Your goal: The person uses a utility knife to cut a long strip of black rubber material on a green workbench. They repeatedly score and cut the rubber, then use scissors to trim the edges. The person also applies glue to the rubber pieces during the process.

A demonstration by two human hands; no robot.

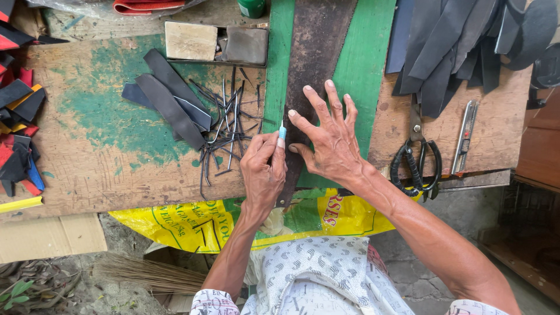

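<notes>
My left hand (263,170) is closed around a small blue-tipped tool (282,132), its tip against the left edge of a long dark leather strip (315,52). That strip lies lengthwise on a green board (364,64). My right hand (329,137) rests flat on the strip with its fingers spread, pressing it down just beside the tool. A loose pile of thin dark metal nails (227,125) lies immediately left of my left hand on the worn wooden bench (99,157).
Dark strips (169,96) lie left of the nails, two flat blocks (216,42) behind them. Black scissors (415,160) and a utility knife (465,137) sit at the right, under a heap of dark pieces (461,41). Coloured scraps (16,128) line the left edge. A yellow sack (233,224) hangs below the bench.
</notes>
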